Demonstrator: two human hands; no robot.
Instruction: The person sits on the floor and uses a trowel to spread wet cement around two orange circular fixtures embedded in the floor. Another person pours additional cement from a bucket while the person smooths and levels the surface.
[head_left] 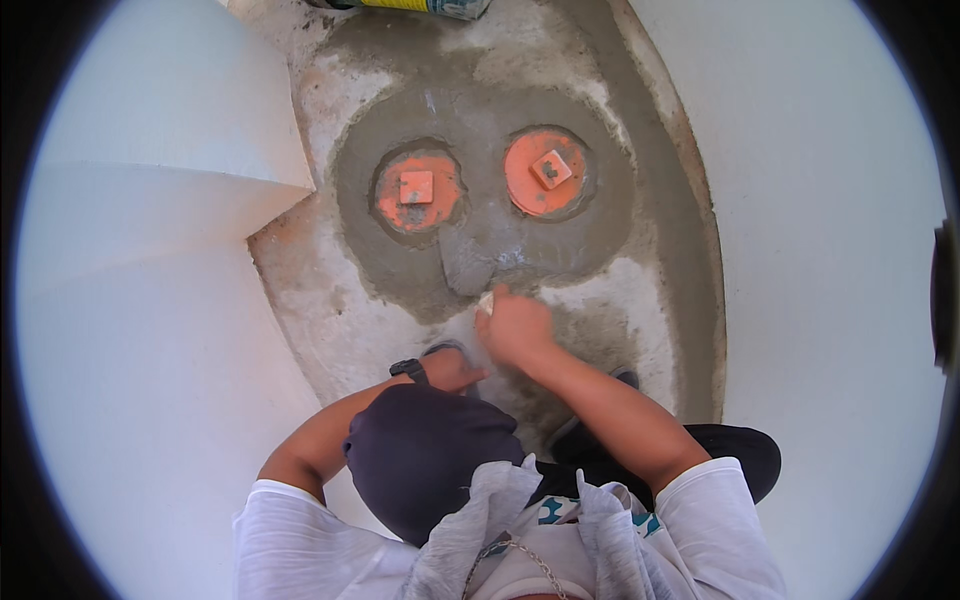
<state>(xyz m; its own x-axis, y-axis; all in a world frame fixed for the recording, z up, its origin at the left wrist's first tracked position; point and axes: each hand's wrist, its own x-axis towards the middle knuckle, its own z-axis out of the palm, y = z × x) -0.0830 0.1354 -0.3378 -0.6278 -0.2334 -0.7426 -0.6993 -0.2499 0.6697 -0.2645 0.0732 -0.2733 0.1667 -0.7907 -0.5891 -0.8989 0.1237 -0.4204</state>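
My right hand (517,328) is closed round the pale handle (487,303) of a trowel. Its blade (468,258), smeared with grey cement, lies flat on the wet mortar (560,252). Two round orange caps (440,208) (522,190), each with a raised square knob, sit in hollows in that mortar, just beyond the blade. My left hand (453,370) hangs beyond my dark-clad knee (425,455), holding nothing that I can see. One finger stretches out toward the right; the others are partly hidden. A black watch (409,371) is on that wrist.
White walls (140,330) (820,250) close in on both sides, the left one with a jutting corner (308,187). A strip of grey mortar (690,270) runs along the right wall. At the far edge lies a yellow and grey package (430,8). My shoe (575,435) is near my right forearm.
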